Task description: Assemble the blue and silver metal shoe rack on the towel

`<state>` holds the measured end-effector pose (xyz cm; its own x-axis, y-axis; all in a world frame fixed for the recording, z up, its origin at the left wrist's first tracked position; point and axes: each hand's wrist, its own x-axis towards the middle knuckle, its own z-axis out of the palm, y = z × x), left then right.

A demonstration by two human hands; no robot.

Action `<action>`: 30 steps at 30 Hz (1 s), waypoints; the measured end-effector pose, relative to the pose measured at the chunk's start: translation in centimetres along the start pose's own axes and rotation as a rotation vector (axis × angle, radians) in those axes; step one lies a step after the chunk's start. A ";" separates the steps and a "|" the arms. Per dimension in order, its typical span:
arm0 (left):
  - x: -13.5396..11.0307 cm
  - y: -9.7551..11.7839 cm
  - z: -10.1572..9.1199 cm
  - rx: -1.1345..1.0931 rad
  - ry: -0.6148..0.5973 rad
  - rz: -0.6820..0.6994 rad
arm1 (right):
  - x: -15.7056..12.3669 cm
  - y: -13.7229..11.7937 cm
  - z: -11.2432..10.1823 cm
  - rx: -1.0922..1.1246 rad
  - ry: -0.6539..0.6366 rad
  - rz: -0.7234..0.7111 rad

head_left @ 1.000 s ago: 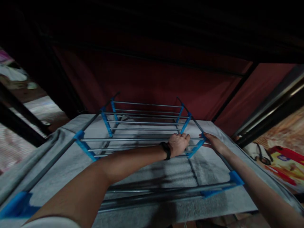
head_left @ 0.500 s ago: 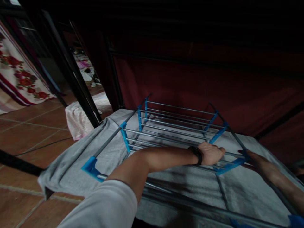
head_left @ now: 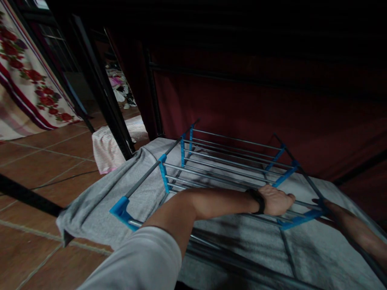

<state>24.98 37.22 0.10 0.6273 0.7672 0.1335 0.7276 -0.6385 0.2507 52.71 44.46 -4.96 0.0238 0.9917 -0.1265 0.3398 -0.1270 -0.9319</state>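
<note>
A shoe rack (head_left: 217, 168) of grey metal tubes and blue plastic side brackets lies tilted on a grey cloth. My left hand (head_left: 276, 199), with a black band at the wrist, reaches across it from the lower left. Its fingers are closed over a tube near the right-hand blue bracket (head_left: 298, 221). At the right, my right hand (head_left: 338, 213) grips the rack's side pole beside that same bracket; the pole and bracket partly hide its fingers. Another blue bracket (head_left: 122, 209) sits at the near left end of the rack.
The grey cloth (head_left: 133, 181) covers a low bed-like surface with dark red fabric (head_left: 242, 108) behind. Black metal posts (head_left: 102, 88) stand at the left. Beyond them are a tiled floor (head_left: 36, 161), a striped cloth (head_left: 105, 149) and a flowered curtain (head_left: 30, 80).
The whole scene has shifted slightly to the right in view. Both hands keep the same hold on the rack, with no clear movement relative to it.
</note>
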 end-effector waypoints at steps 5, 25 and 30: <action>-0.5 0.2 -1.0 0.005 -0.040 0.022 | -1.3 -2.0 0.4 0.038 -0.034 0.069; -0.9 1.2 -2.2 0.161 0.132 -0.072 | -3.8 -5.8 1.6 -0.081 -0.081 0.030; -2.6 0.7 -2.8 0.236 0.164 -0.120 | -4.1 -6.3 1.5 -0.048 -0.112 0.153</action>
<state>23.14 34.96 2.63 0.4935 0.8254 0.2742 0.8505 -0.5240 0.0468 49.06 41.20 0.95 -0.0249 0.9522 -0.3044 0.3849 -0.2719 -0.8820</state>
